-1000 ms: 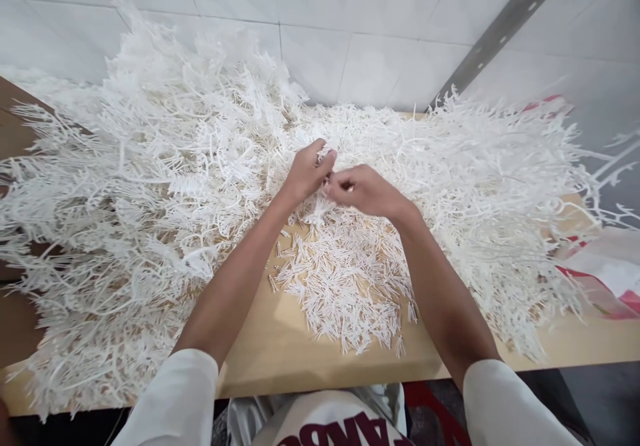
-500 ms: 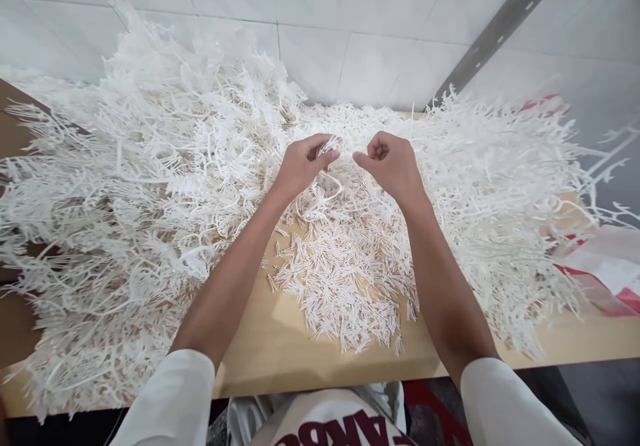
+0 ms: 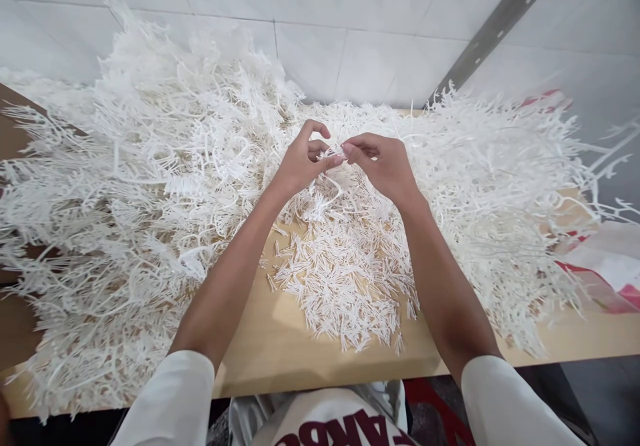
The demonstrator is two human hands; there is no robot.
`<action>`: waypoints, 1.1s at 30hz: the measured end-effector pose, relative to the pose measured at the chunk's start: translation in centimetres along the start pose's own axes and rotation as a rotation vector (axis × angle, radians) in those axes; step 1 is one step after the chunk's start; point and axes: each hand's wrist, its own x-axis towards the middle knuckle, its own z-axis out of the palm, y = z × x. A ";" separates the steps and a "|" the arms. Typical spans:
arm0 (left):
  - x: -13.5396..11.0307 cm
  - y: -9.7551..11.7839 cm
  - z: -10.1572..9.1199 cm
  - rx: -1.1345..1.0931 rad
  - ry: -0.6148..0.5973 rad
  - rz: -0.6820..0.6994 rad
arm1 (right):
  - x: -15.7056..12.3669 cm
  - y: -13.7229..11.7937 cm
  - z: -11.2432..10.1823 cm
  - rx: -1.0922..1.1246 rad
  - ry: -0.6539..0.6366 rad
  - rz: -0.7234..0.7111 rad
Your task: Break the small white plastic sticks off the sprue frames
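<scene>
My left hand (image 3: 307, 156) is pinching a white branched plastic sprig (image 3: 336, 191) between thumb and fingers, its index finger raised. A curved stem hangs below that hand, over the heap. From the other side, my right hand (image 3: 383, 159) meets it, thumb and forefinger pressed together at the sprig's end. The fingertips of both hands almost touch, so the exact bit under the right pinch is mostly hidden. Under the hands lies a pile of short white plastic pieces (image 3: 350, 273), fanned like small tufts.
A tall tangle of white plastic branches (image 3: 165, 146) rises on the left, and another heap of branches (image 3: 490, 199) spreads on the right. The wooden table (image 3: 270, 359) shows at the front. A red and white bag (image 3: 607, 266) lies at the right edge. Behind stands a tiled wall (image 3: 320, 53).
My right hand has moved left to the left hand, its thumb and forefinger now closed at the sprig. My left index finger has lifted.
</scene>
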 end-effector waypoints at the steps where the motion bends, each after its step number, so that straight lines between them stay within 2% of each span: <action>1: 0.0 0.0 -0.2 0.005 0.012 0.011 | 0.0 0.0 0.0 0.010 -0.008 0.007; 4: 0.1 0.1 -0.5 0.016 0.014 0.046 | 0.0 -0.1 0.2 0.037 -0.028 0.016; 11: 0.1 0.2 -0.2 -0.049 -0.080 0.060 | 0.1 -0.4 0.6 0.046 -0.024 0.011; 15: 0.1 0.4 0.0 0.005 -0.052 0.050 | 0.2 -0.1 0.5 0.038 -0.034 0.012; 25: 0.0 0.3 0.3 0.178 0.056 0.151 | 0.0 -0.2 -0.3 -0.007 -0.064 0.044; 28: 0.0 0.2 0.3 0.195 0.067 0.155 | -0.1 -0.2 -0.3 -0.039 -0.080 0.009; 33: -0.2 0.6 0.4 0.212 0.049 0.160 | -0.2 -0.1 0.2 -0.091 -0.021 -0.058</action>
